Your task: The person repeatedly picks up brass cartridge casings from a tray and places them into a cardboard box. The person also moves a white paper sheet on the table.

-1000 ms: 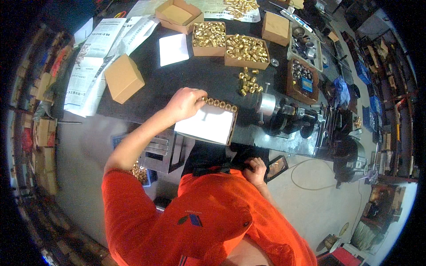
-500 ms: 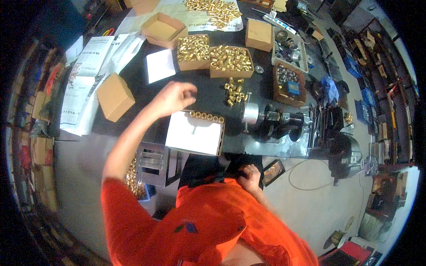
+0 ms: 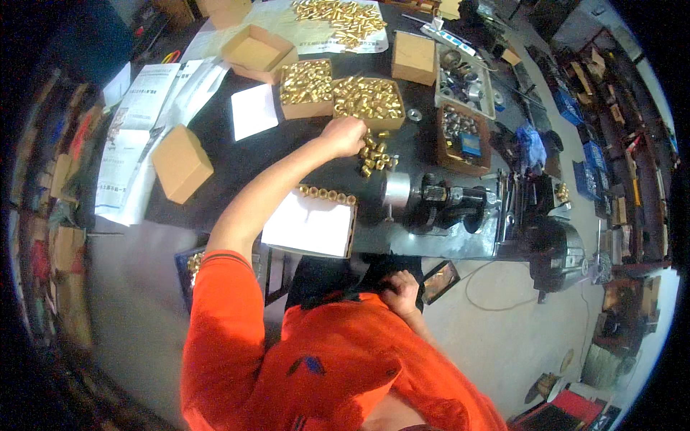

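My left hand [image 3: 343, 136] reaches over the bench to a small heap of loose brass fittings [image 3: 375, 154]. Its fingers are curled at the heap's left edge, and their tips are hidden. My right hand [image 3: 402, 289] rests closed on my lap; nothing shows in it. Close to my body sits a shallow carton with a white sheet [image 3: 305, 228] over most of it. A row of brass fittings [image 3: 327, 194] shows along the carton's far edge. Beyond the heap stand two cardboard boxes full of brass fittings, a left one [image 3: 307, 109] and a right one [image 3: 366, 122].
Right of the carton is a clamping fixture [image 3: 445, 194] with a round metal head. An open empty box [image 3: 277, 70], a closed box [image 3: 183, 165], newspaper [image 3: 136, 144] and white paper [image 3: 254, 113] lie left. Brass pins [image 3: 348, 21] cover the far end; a metal-parts tray [image 3: 489, 100] stands right.
My left hand has moved right and away from me, from above the carton to the loose brass fittings. The right hand stays on my lap. The view has shifted slightly.
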